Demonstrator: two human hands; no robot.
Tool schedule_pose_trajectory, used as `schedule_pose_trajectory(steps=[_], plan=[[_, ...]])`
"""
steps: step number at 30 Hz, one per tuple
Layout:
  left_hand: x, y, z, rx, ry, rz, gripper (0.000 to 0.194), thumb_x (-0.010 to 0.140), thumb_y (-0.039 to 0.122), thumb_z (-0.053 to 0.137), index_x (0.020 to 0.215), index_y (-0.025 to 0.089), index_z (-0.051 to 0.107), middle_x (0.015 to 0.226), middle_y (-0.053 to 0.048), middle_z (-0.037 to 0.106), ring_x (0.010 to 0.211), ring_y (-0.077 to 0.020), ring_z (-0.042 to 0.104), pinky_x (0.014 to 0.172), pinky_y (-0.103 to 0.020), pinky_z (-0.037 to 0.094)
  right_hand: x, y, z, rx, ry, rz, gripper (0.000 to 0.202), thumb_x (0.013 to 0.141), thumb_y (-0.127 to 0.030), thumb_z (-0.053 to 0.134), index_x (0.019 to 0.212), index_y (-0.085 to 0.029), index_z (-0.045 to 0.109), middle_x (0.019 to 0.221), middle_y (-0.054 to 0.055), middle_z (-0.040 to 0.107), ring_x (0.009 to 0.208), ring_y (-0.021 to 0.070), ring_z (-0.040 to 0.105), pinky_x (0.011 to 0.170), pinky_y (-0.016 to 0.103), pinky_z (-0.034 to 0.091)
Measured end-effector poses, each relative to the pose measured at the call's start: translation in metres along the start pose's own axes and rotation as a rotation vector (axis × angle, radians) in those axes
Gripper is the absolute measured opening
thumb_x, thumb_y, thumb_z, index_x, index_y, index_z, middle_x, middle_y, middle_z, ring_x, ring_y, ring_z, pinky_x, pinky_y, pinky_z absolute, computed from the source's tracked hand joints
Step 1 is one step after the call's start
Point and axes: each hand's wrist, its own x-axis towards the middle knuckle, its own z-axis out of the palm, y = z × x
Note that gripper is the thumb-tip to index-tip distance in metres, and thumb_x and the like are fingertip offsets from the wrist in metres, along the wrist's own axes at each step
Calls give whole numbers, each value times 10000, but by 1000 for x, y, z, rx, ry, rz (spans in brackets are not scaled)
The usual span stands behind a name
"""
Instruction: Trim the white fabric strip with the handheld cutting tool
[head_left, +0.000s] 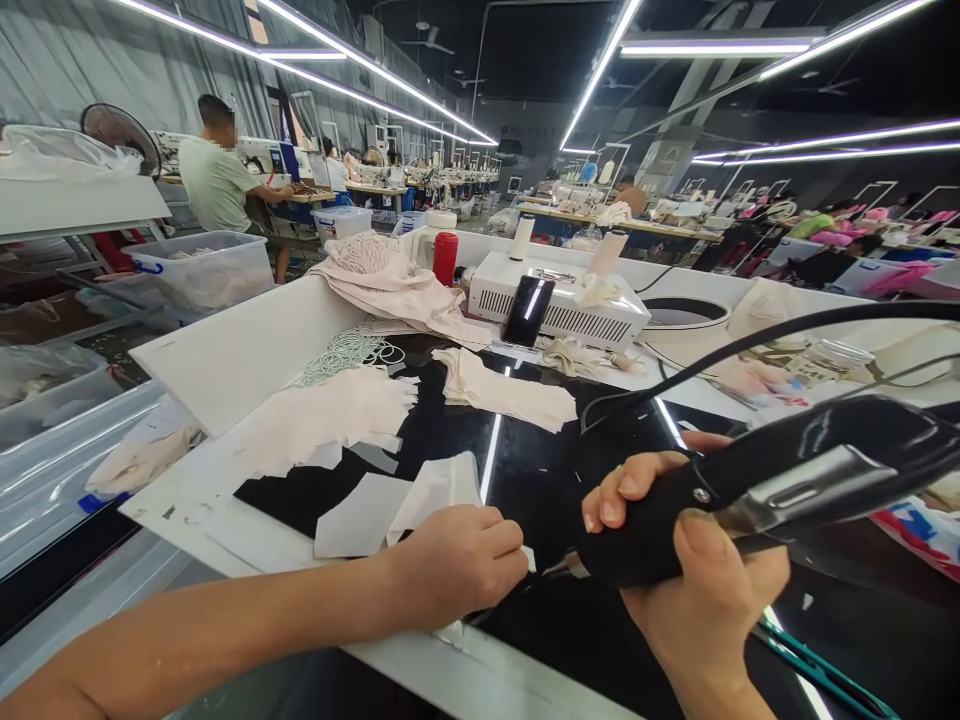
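Note:
My left hand (469, 565) is closed on a pale cream fabric piece (439, 492), which rises behind the knuckles over the black glossy tabletop (540, 480). My right hand (705, 560) is wrapped round a black handheld tool (750, 490) with a silver lever and a trailing black cable. The tool's metal tip (566, 567) points left, close to a small pale edge at my left fingertips; whether they touch I cannot tell. A grey-white sheet (361, 515) lies left of the fabric. Farther back are a folded cream strip (510, 390) and a spread of cream pieces (330, 420).
Behind stand a white vented box (559, 295), a leaning phone (528, 312) and a red bottle (445, 258). Green cord (352, 350) lies back left. Teal-handled scissors or snips (817, 665) rest at lower right. A person (217, 180) sits far left.

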Motion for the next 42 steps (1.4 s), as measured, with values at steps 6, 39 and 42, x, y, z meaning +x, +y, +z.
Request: schedule_pose_trajectory(steps=[6, 39, 42], plan=[[-4, 4, 3, -16, -4, -24, 261, 1076, -7, 633, 893, 179, 645, 882, -12, 616, 761, -176, 571, 680, -326, 488, 2, 7, 0, -3, 2, -1, 487, 879, -475, 1036, 1220, -282, 748, 802, -48, 720, 543, 170, 667, 468, 300, 592], [-4, 8, 6, 31, 4, -123, 330, 1045, 19, 701, 838, 217, 539, 805, 11, 553, 724, -176, 507, 656, -337, 379, 12, 17, 5, -28, 37, -5, 486, 846, -465, 1034, 1194, -291, 743, 781, -53, 715, 543, 180, 665, 472, 306, 585], [-4, 8, 7, 35, 7, -121, 324, 1034, 17, 710, 839, 216, 543, 803, 11, 552, 721, -176, 505, 660, -339, 365, 12, 19, 4, -26, 42, -7, 495, 843, -477, 1039, 1191, -279, 748, 784, -53, 701, 545, 177, 666, 475, 312, 591]])
